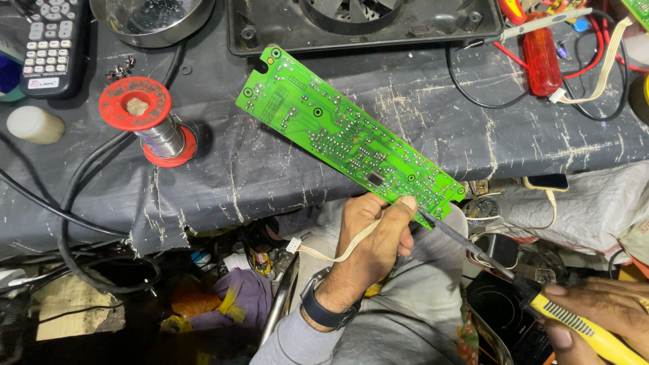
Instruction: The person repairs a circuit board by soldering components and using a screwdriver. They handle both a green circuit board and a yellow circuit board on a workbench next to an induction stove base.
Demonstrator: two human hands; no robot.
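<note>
A long green circuit board (338, 128) lies slanted across the dark, scratched bench, solder side up. My left hand (372, 236) grips its near end between thumb and fingers, and a cream ribbon cable (324, 253) loops under that hand. My right hand (602, 307) holds a soldering iron with a yellow handle (581, 328). Its dark tip (433, 222) touches the board's near right corner, close to my left thumb.
A red spool of solder wire (152, 122) stands left of the board. A remote control (51, 40), a steel bowl (152, 23) and a black fan housing (365, 27) line the far edge. Red tools and wires (541, 57) lie at the right. Black cables (81, 203) hang off the left front edge.
</note>
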